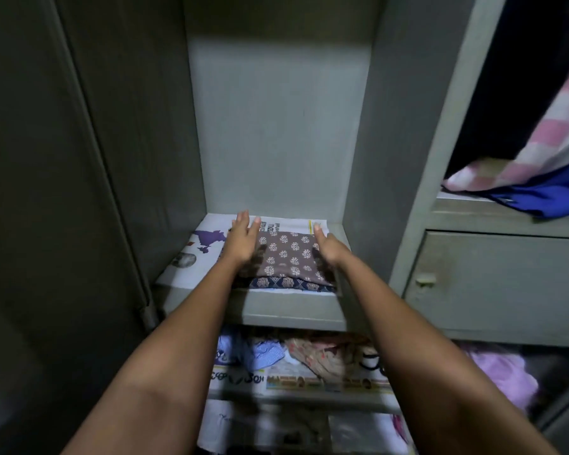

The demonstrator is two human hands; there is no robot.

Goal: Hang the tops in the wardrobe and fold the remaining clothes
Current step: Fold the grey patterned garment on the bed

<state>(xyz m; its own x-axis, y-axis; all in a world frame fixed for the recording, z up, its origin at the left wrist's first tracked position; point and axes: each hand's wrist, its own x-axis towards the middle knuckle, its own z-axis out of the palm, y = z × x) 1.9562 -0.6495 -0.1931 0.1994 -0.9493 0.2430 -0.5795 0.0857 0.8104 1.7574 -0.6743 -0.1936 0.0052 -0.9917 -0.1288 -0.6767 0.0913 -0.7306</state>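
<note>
Presently, in a grey wardrobe (368, 178):

Shelf (276, 307), middle compartment: lined with newspaper (204, 244). On the paper, a stack of two folded clothes: brown print (289, 254) on top, navy print (289, 284) beneath, its front edge showing.

Left hand (242, 241): fingers straight and spread, flat beside the stack's left edge, gripping nothing; whether it touches the cloth is unclear.

Right hand (329, 247): fingers straight, held edge-on against the stack's right side, gripping nothing.

Lower shelf (293, 397): also paper-lined, holding loose crumpled clothes (322, 353), blue checked at left, tan patterned at centre.

Right compartment: pink-and-white striped cloth (519, 152) draped over blue cloth (546, 198), both spilling across a ledge. Below it, a closed locker door (493, 284). Further down, pale pink fabric (503, 372).

Wardrobe door (63, 192), left: open, dark.
</note>
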